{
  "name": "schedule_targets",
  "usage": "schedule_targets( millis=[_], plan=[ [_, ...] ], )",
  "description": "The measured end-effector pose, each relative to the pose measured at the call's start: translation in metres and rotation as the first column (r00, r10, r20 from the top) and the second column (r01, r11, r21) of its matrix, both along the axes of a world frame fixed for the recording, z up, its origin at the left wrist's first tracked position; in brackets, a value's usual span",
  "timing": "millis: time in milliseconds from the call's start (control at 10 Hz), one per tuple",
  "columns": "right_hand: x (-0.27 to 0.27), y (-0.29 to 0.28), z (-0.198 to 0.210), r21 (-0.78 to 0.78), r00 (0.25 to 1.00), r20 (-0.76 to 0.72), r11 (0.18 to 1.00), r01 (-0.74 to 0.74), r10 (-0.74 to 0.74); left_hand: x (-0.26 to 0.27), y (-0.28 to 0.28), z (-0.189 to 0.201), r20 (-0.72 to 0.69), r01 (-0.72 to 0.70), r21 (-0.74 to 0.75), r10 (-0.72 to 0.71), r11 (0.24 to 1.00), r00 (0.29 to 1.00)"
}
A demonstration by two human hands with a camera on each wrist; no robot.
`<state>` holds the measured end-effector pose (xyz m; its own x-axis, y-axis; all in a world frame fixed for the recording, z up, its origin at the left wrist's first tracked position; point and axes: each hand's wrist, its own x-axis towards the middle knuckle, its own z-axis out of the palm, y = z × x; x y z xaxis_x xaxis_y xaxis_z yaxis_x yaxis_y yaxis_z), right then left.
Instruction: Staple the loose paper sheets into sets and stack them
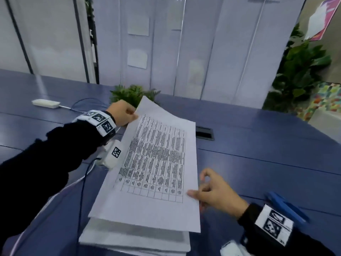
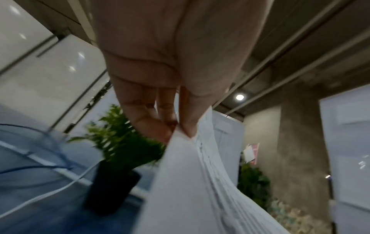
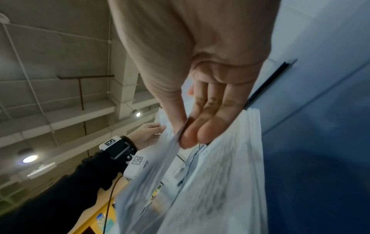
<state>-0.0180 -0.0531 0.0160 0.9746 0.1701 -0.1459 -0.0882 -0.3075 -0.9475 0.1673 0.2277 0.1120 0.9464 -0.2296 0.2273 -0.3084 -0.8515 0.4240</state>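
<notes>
A thin set of white sheets (image 1: 153, 169) printed with a table is lifted, tilted, above a thick pile of paper (image 1: 136, 239) on the blue table. My left hand (image 1: 123, 113) pinches the set's far left edge between thumb and fingers (image 2: 180, 125). My right hand (image 1: 208, 191) pinches its right edge, thumb on top and fingers (image 3: 202, 131) underneath. In the right wrist view the pile (image 3: 236, 166) lies below the lifted sheets (image 3: 152, 166). A blue stapler (image 1: 287, 206) lies on the table to the right, just beyond my right wrist.
A small potted plant (image 1: 132, 95) stands behind the sheets. A white power strip (image 1: 46, 104) with cables lies at the far left. A dark cable hatch (image 1: 204, 133) sits in the table (image 1: 267, 154) right of the sheets. Larger plants (image 1: 302, 71) stand at the far right.
</notes>
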Motion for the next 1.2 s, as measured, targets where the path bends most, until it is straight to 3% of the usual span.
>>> schedule_targets(
  millis=[100,300,600,800,900,1000,1100,1200],
  plan=[
    [-0.001,0.014,-0.02,-0.023,0.993,-0.09,0.996,-0.08,0.078,0.006,0.012,-0.044,-0.123,-0.025,0.147,0.043,0.989,0.991],
    [-0.008,0.027,-0.042,-0.072,0.975,-0.195,0.99,-0.119,0.103,0.017,0.018,-0.109,-0.252,-0.084,0.233,0.144,0.969,0.957],
    [-0.009,0.028,-0.046,-0.192,0.981,-0.173,0.974,-0.123,0.09,0.026,0.018,-0.133,-0.366,-0.17,0.141,0.211,0.975,0.906],
    [-0.009,0.033,-0.045,-0.351,0.983,-0.156,0.924,-0.149,0.099,0.019,0.013,-0.128,-0.384,-0.202,0.197,0.265,0.959,0.884],
    [-0.014,0.033,-0.041,-0.429,0.984,-0.119,0.887,-0.17,0.13,0.002,0.007,-0.121,-0.296,-0.142,0.297,0.232,0.944,0.927],
    [-0.024,0.027,-0.032,-0.449,0.979,-0.11,0.87,-0.205,0.174,-0.025,-0.001,-0.119,-0.32,-0.011,0.321,0.12,0.947,0.94],
    [-0.04,0.015,-0.021,-0.546,0.967,-0.049,0.805,-0.234,0.248,-0.071,-0.005,-0.114,-0.343,0.18,0.341,-0.057,0.923,0.938],
    [-0.062,-0.001,-0.014,-0.658,0.927,-0.048,0.687,-0.31,0.372,-0.131,0.0,-0.121,-0.369,0.393,0.31,-0.271,0.866,0.889]
  ],
)
